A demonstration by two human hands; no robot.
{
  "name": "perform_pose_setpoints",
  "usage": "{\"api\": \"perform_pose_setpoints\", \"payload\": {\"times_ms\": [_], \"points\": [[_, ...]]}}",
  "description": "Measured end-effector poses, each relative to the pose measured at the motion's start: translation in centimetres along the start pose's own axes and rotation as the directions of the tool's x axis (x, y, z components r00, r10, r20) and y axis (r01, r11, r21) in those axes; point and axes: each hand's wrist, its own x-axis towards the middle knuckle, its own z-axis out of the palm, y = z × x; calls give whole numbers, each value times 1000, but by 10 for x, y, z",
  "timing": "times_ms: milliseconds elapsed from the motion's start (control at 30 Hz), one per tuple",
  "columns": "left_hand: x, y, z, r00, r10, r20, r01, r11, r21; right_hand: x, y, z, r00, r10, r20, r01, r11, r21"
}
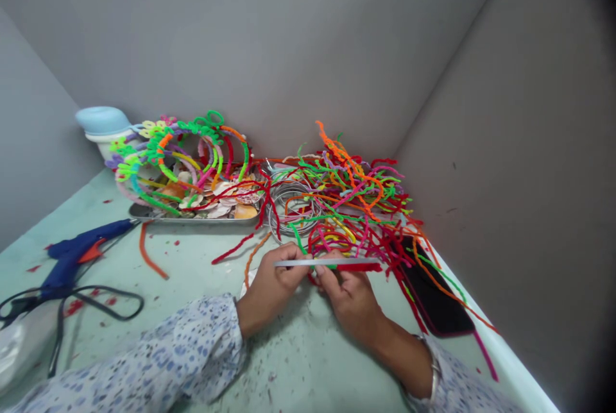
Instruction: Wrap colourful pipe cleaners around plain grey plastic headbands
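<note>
Both hands hold a thin grey headband [293, 263], seen nearly edge-on. Red fuzzy pipe cleaner covers its right part [359, 267]. My left hand [276, 278] pinches the band near its middle, thumb and fingers closed. From just above those fingers a green pipe cleaner [298, 238] sticks up, and a bit of green shows on the band between the hands. My right hand [349, 297] is closed around the band beside the red wrapping, with its thumb near the green part. The fingers partly hide how the green piece meets the band.
Finished fuzzy headbands [192, 143] lie over shells in a metal tray [202, 220]. A heap of pipe cleaners [356, 188] and bare wire-like hoops [293, 204] is beyond my hands. A blue glue gun [72, 259] with its cord is left, a phone [437, 304] right, a lidded bottle [103, 127] behind.
</note>
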Motion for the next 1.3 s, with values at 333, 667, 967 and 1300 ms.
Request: {"api": "perform_pose_setpoints", "payload": {"times_ms": [333,667,967,1300], "points": [[-1,4,0,997,-71,27,73,996,-59,-2,0,0,997,-69,24,69,998,-8],[0,6,0,996,-47,75,56,990,-127,-1,3,1,1000,1,17,-1,1000,10],[-1,-11,6,999,23,30,-22,1000,-13,3,8,3,968,251,-19,-242,946,215],[-3,-11,6,982,152,-109,-135,980,147,2,10,4,938,348,9,-341,915,216]]}}
